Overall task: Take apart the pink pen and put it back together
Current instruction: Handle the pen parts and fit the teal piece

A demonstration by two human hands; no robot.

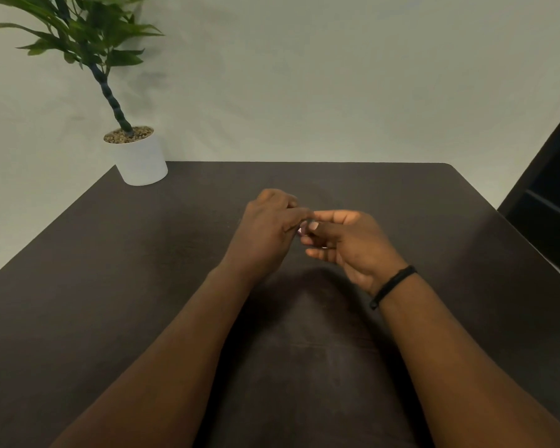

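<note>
My left hand (267, 226) and my right hand (346, 244) meet fingertip to fingertip above the middle of the dark table (143, 286). Between them only a tiny bit of the pink pen (302, 230) shows, a pale pink spot under the left fingers and beside the right thumb. Both hands are closed around it, and the fingers hide nearly all of the pen. Whether the pen is in one piece or in parts cannot be told. A black band sits on my right wrist.
A potted plant in a white pot (141, 160) stands at the table's far left corner. A dark piece of furniture (550, 195) stands to the right beyond the table edge. A pale wall rises behind.
</note>
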